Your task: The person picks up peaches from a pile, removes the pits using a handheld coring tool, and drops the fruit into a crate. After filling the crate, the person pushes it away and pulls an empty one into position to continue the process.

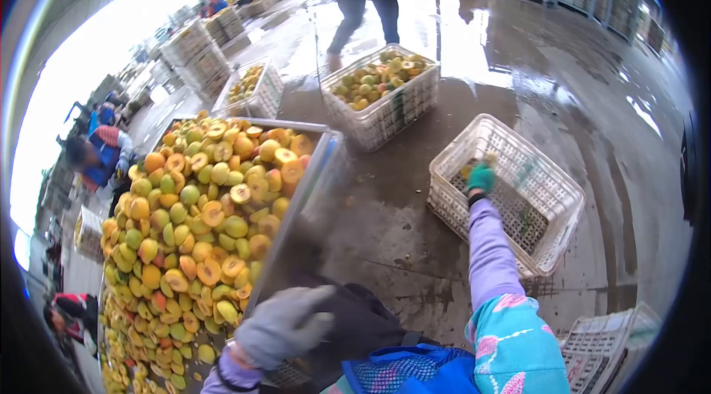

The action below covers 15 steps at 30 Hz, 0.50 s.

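Note:
My right hand [481, 178], in a green glove, reaches into a white plastic crate [559, 183] on the floor. Its fingers look bunched. Small yellow-brown pieces show beside the fingertips, too blurred to name, and whether they are gripped or lie in the crate is hard to make out. My left hand [289, 324], in a grey glove, hovers by the near edge of a metal-rimmed table, thumb apart from the fingers, with nothing visible in it. Heaped on that table are yellow peaches [200, 224], many of them cut in half.
Behind stands a crate [385, 116] filled with peaches, and another filled crate [270, 90] is left of it. A person [363, 1] walks past on the wet floor. Stacked crates [607, 342] stand at lower right. A co-worker [100, 157] is across the table.

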Each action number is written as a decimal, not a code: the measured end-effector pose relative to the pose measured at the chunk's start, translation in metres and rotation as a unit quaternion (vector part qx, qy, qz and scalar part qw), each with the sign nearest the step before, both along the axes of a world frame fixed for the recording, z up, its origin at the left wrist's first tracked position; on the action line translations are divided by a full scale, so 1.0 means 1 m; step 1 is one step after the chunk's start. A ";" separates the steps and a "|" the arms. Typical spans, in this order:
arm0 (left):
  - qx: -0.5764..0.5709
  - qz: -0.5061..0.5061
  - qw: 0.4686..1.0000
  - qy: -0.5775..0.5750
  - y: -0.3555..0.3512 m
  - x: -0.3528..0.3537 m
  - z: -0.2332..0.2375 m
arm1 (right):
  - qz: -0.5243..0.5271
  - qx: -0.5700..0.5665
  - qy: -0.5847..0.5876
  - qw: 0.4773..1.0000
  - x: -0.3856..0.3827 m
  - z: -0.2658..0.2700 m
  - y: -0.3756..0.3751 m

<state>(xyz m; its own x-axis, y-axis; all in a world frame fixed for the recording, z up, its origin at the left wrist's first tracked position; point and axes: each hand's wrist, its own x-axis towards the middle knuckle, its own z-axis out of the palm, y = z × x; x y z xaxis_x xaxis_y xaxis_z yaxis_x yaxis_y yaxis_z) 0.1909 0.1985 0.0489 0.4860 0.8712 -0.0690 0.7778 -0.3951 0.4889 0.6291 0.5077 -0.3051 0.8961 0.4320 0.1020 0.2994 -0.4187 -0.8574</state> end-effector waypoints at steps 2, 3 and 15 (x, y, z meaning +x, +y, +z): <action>0.075 0.202 0.975 -0.049 -0.051 -0.072 -0.035 | 0.177 -0.334 -0.398 0.835 0.111 -0.118 0.040; 0.020 0.328 0.929 -0.171 -0.082 -0.105 -0.042 | 0.218 -0.368 -0.414 0.804 0.112 -0.088 0.029; -0.054 0.646 0.747 0.147 -0.238 -0.293 -0.059 | 0.421 -0.479 -0.423 0.643 0.052 -0.023 0.020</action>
<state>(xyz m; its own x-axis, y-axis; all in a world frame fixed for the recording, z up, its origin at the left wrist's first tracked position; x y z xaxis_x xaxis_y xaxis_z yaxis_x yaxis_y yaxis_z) -0.1023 -0.0393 -0.0100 -0.8058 0.5816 -0.1110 0.5559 0.8077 0.1963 0.6809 0.5276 -0.3278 0.1006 0.9562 -0.2748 0.9562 -0.0166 0.2924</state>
